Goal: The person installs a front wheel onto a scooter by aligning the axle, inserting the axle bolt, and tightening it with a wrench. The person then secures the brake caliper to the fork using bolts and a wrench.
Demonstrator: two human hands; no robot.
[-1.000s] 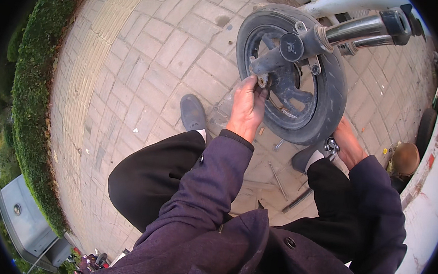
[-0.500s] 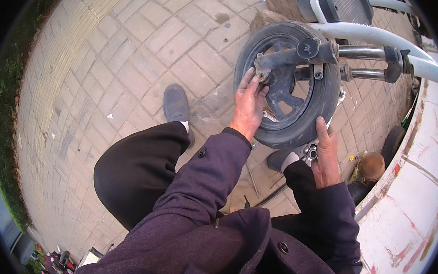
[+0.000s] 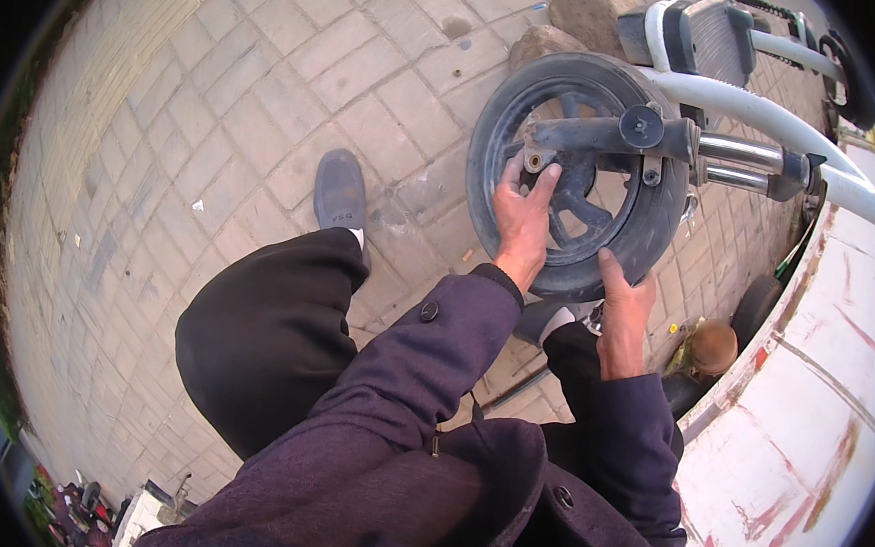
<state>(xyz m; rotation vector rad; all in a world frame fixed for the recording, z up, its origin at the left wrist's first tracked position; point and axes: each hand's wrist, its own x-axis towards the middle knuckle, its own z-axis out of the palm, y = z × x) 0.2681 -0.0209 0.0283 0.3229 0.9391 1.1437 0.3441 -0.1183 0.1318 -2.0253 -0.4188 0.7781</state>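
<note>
A small black wheel with a rubber tyre (image 3: 650, 241) lies tilted in front of me, beside a grey fork leg (image 3: 591, 135) that crosses over it. My left hand (image 3: 523, 219) reaches over the near rim to the fork's end. Its thumb and forefinger are at either side of the drilled metal lug (image 3: 533, 162); the other fingers are partly hidden, and what they grip cannot be made out. At the tyre's near edge my right hand (image 3: 625, 315) holds the wheel, thumb on the outer face and fingers behind it.
A white tubular frame (image 3: 768, 108) with a ribbed dark footboard (image 3: 710, 40) lies at the far right. Stones (image 3: 588, 17) stand beside it. A scuffed white panel (image 3: 801, 396) runs along my right, with a round brown object (image 3: 713, 348) next to it. Brick paving (image 3: 265, 143) spreads left.
My left hand has changed its hold, its thumb now up beside the lug. The right hand has closed in on the tyre's near edge. The wheel lies at a slightly different angle.
</note>
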